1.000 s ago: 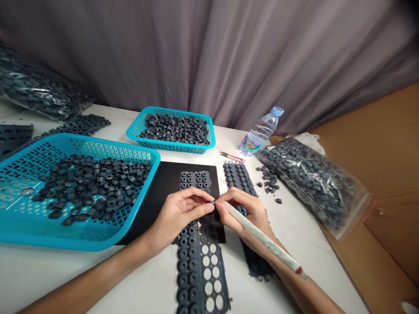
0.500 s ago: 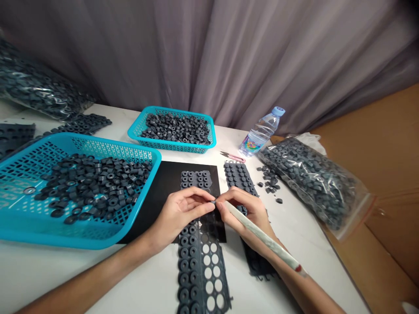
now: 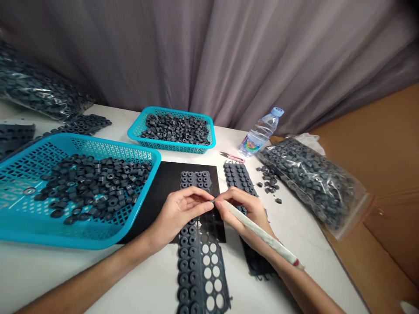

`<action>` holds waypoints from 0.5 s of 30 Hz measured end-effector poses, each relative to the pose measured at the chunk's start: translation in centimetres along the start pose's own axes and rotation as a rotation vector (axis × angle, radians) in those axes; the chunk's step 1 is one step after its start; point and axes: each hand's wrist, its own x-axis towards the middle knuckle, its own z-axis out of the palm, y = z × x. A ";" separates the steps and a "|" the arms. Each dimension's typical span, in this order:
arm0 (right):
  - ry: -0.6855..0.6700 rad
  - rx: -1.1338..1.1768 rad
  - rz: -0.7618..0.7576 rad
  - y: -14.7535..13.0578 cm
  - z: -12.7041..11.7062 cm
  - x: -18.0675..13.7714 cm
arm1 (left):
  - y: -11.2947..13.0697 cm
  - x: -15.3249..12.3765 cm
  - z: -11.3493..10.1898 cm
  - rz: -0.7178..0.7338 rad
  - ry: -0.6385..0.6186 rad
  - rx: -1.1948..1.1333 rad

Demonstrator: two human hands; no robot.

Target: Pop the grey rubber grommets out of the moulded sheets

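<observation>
My left hand (image 3: 181, 213) rests on a dark grey rubber strip (image 3: 199, 261) of moulded rings, its fingers pinched together over the strip's middle. My right hand (image 3: 244, 213) grips a long white stick tool (image 3: 262, 237) like a pen, its tip meeting my left fingertips at about the strip's right edge. The strip lies on a black mat (image 3: 163, 187); its lower part shows several empty round holes. A second strip (image 3: 240, 176) lies just right of my hands.
A large blue basket (image 3: 19, 226) of loose rings stands at the left, a smaller one (image 3: 135, 131) behind. A clear bag of rings (image 3: 310, 179), a water bottle (image 3: 260, 131), pink snips (image 3: 232, 157) and loose rings (image 3: 270, 179) lie at the right. More bags and strips sit far left.
Both hands hold the same position over the strip; only the stick's rear end has shifted slightly.
</observation>
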 end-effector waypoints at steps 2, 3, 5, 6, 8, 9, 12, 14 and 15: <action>0.002 -0.004 -0.004 -0.2 0.0 0.0 | 0.0 0.0 0.0 0.003 0.004 -0.001; 0.005 -0.007 -0.005 -0.3 0.0 0.1 | 0.0 0.0 0.1 0.005 0.007 0.000; 0.016 -0.014 -0.008 -0.5 0.1 0.1 | 0.0 0.1 0.1 0.009 0.010 0.007; 0.024 -0.019 -0.008 -0.6 0.1 0.1 | 0.0 0.1 0.1 0.009 0.010 0.010; 0.034 -0.028 -0.008 -0.7 0.1 0.1 | 0.0 0.1 0.1 0.005 0.008 0.014; 0.038 -0.032 -0.010 -0.8 0.1 0.2 | 0.0 0.1 0.1 0.005 0.008 0.016; 0.038 -0.043 -0.023 -0.7 0.1 0.1 | -0.1 0.1 0.1 0.008 -0.003 0.018; 0.043 -0.053 -0.044 -0.7 0.0 0.1 | -0.1 0.1 0.1 0.012 -0.012 0.018; 0.047 -0.058 -0.053 -0.7 0.0 0.1 | -0.1 0.1 0.0 0.014 -0.015 0.018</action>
